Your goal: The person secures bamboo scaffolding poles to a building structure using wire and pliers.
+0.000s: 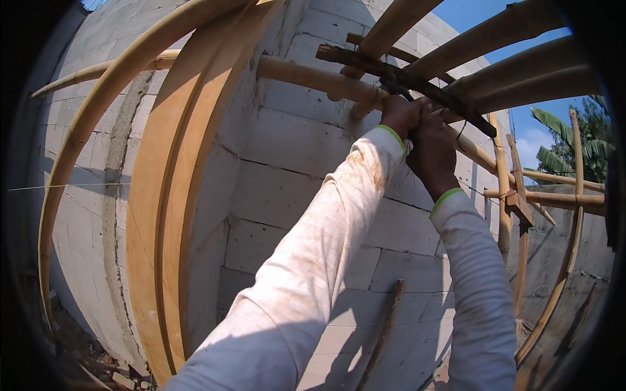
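Both my arms in white sleeves with green cuffs reach up to a joint of bamboo poles. My left hand [399, 115] grips at the joint where a pale horizontal bamboo pole [313, 77] meets a dark wooden strip [365, 62]. My right hand [432, 151] is closed just beside it, pressed against the left hand. A thin dark tool or wire [394, 86] sticks up from the left hand; what it is I cannot tell. The fingers of both hands are partly hidden by each other.
A wall of white blocks [287, 169] stands right behind the joint. Tall wooden planks [176, 195] and a bent bamboo pole [72, 150] lean at the left. More bamboo scaffolding [521, 195] crosses at the right, with banana leaves [561, 150] and sky beyond.
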The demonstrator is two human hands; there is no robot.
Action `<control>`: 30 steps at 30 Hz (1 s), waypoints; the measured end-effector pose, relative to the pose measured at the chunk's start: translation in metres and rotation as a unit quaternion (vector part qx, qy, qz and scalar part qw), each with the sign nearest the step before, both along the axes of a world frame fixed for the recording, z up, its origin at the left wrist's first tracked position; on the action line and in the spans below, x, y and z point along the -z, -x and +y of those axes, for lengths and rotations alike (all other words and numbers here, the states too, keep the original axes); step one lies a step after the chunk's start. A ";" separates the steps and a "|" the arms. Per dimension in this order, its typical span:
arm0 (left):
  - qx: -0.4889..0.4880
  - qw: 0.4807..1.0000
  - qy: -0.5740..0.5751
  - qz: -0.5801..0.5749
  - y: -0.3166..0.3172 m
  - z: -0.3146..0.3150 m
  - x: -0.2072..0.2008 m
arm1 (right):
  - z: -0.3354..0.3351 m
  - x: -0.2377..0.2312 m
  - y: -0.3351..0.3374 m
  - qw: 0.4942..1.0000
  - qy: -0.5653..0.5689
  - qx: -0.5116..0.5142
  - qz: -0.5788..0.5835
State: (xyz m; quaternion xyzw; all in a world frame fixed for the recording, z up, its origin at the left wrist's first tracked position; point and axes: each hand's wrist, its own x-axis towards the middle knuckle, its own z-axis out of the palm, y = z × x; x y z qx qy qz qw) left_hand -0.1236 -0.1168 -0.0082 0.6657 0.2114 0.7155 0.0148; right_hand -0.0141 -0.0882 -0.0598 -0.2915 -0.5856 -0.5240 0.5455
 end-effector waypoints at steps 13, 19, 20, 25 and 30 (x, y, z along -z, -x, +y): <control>0.069 0.995 0.009 -0.078 0.004 0.041 -0.039 | -0.035 -0.025 -0.017 0.990 0.102 -0.063 -0.074; -0.051 0.997 -0.003 -0.052 0.004 0.024 -0.007 | 0.010 -0.003 -0.001 0.968 0.103 -0.221 -0.066; -0.221 0.972 -0.077 0.006 0.009 0.022 -0.006 | 0.013 0.004 0.006 0.953 0.140 -0.268 -0.039; -0.403 0.907 -0.084 0.086 0.058 0.009 -0.003 | 0.003 0.014 0.062 0.765 0.294 -0.573 -0.025; -0.406 0.899 -0.095 0.136 0.069 -0.014 0.005 | -0.024 0.019 0.055 0.688 0.426 -0.588 -0.008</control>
